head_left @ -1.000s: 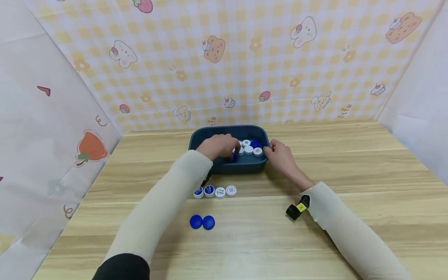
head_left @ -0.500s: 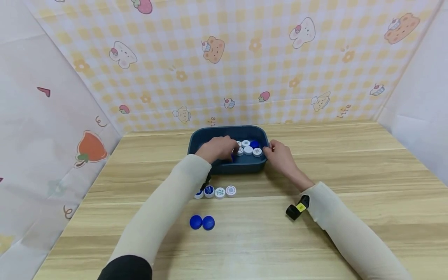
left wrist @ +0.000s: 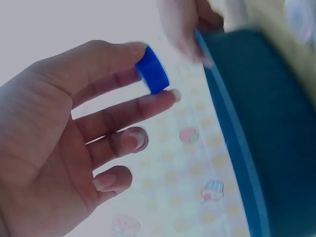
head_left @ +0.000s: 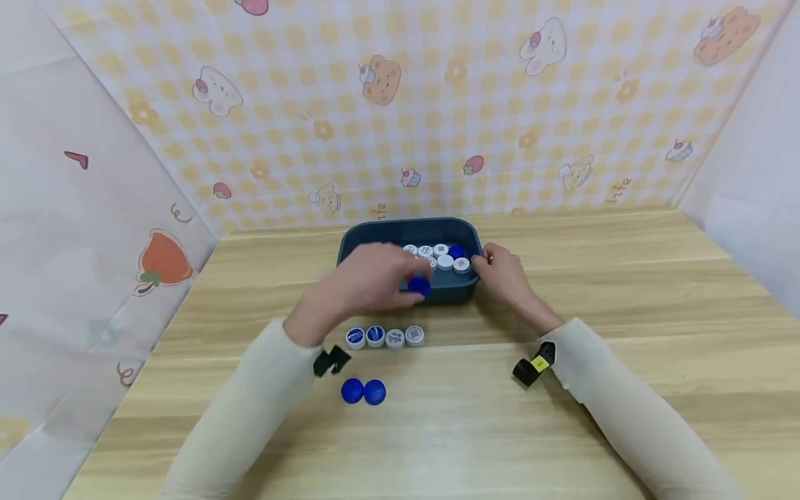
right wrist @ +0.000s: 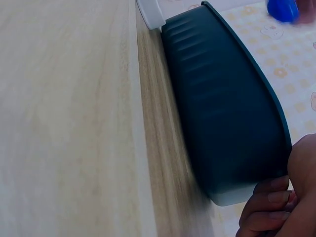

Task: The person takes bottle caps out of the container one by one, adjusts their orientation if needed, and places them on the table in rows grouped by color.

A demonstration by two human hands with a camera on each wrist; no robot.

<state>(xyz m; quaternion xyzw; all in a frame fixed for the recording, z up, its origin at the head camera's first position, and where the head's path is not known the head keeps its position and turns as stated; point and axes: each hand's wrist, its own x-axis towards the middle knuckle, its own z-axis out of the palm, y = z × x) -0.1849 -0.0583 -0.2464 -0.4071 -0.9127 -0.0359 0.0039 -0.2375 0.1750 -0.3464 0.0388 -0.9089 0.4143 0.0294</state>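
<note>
My left hand pinches a blue bottle cap between thumb and fingers, above the front edge of a dark teal bin. The left wrist view shows this cap from its side, between thumb and fingertips, with the other fingers loosely bent. At the bin's right end, my right hand grips the rim with thumb and curled fingers. Inside the bin lie several white caps and a blue cap. Part of the bin's left inside is hidden behind my left hand.
On the wooden table, several white-sided caps, some with blue tops, form a row in front of the bin. Two plain blue caps lie side by side nearer the front. A patterned cloth stands behind the bin.
My left hand has risen out of the bin and come toward the front with the blue cap, uncovering more white caps. My right hand still holds the bin's right end.
</note>
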